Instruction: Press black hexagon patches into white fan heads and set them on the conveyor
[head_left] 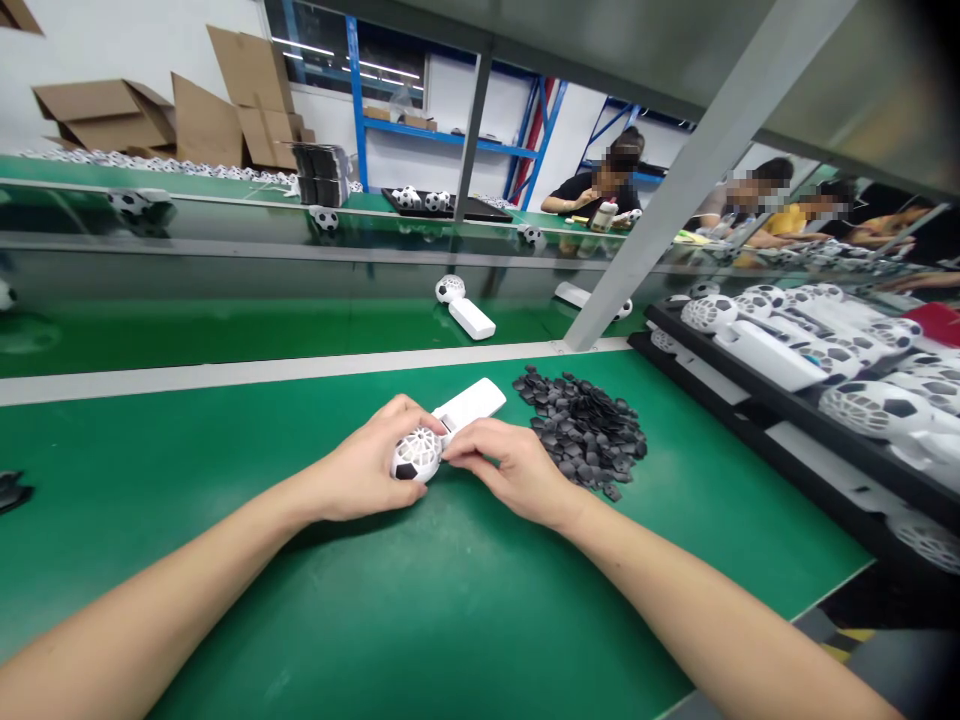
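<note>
Football-patterned handheld fan [414,462], one: on or just above the desk [420,610], in front of the wearer; round slotted head, white with black patches, toward the wearer; white handle [474,403] pointing away and to the right.

Left hand [364,468]: grip closed around the head of this fan, thumb on the near side, fingers over the far side.

Right hand [517,468]: at the neck, where head meets handle; thumb and forefinger drawn close together there. Whether they pinch the neck or a small part, cannot tell.

Pile of small black pieces [589,430], many, flat, loose: on the desk, just beyond the right hand, to its right.

Dark object [11,492], one: at the left border of the view, on the desk; partly cut off.

Stacked black trays [757,388], two levels visible: right side; the upper filled with similar fans, a red item [937,325] among them.

White rail [187,378]: along the back of the desk. Beyond it, glossy green strip [150,335], carrying a second fan [471,318] and a further one [574,294], partly hidden by a slanting grey post [660,210].

Background: shallow black tray [487,208] with football-patterned heads; cardboard boxes [105,115]; blue shelving [354,100]; co-workers [600,192], seated, at right.
</note>
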